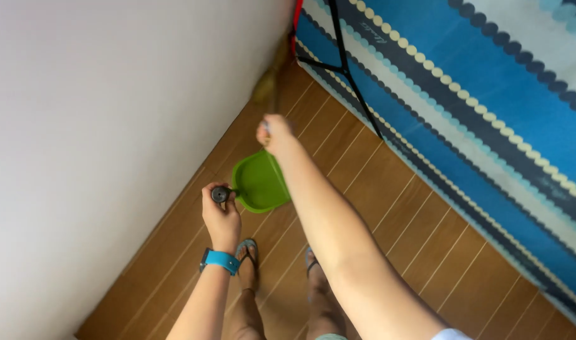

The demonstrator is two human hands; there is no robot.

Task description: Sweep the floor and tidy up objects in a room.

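Two closed grips: your left hand (221,217) holds the green dustpan (261,182) at frame centre, your right hand (274,133) the blurred broom (267,85) just above it, handle running toward the upper corner.

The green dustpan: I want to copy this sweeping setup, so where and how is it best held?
By its dark handle end, from above and behind. The green dustpan hangs with its open scoop toward the corner, handle pointing back at the person; the left hand already wraps that grip while the right hand works the broom.
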